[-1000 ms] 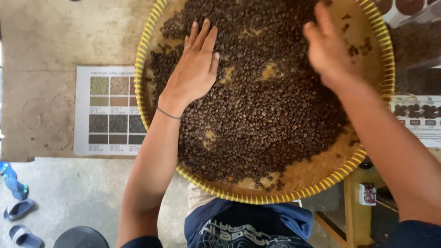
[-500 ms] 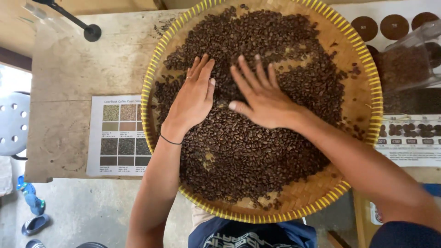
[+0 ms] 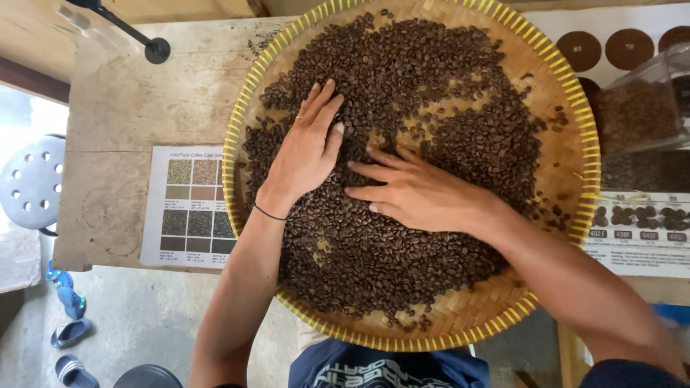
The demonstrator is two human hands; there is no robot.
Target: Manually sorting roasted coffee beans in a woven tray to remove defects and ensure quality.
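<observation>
**Two open hands on a tray of roasted coffee beans**

A pale, worn wooden table (image 3: 144, 108) fills the upper part of the view; below its near edge lies a grey concrete floor (image 3: 136, 323). One round woven tray (image 3: 568, 108) with a yellow rim overhangs the table's near edge and carries a wide layer of dark roasted coffee beans (image 3: 417, 79), with bare weave showing toward its right side.

The left hand (image 3: 305, 154) lies flat on the beans at the tray's left side, fingers spread and extended, gripping nothing; a thin dark band circles its wrist. The right hand (image 3: 417, 194) rests palm down near the tray's middle, fingers stretched toward the left hand and just short of it, also holding nothing.

One rectangular white colour chart (image 3: 188, 208) with a grid of brown and olive squares lies at the table's near-left edge, partly under the tray. One white sheet (image 3: 632, 230) with dark round swatches sits along the right edge. One clear container of beans (image 3: 636, 108) stands right of the tray. A black stand base (image 3: 157, 50) sits at the far-left corner. One grey perforated stool (image 3: 32, 183) and three blue sandals (image 3: 68, 334) are on the floor at left.
</observation>
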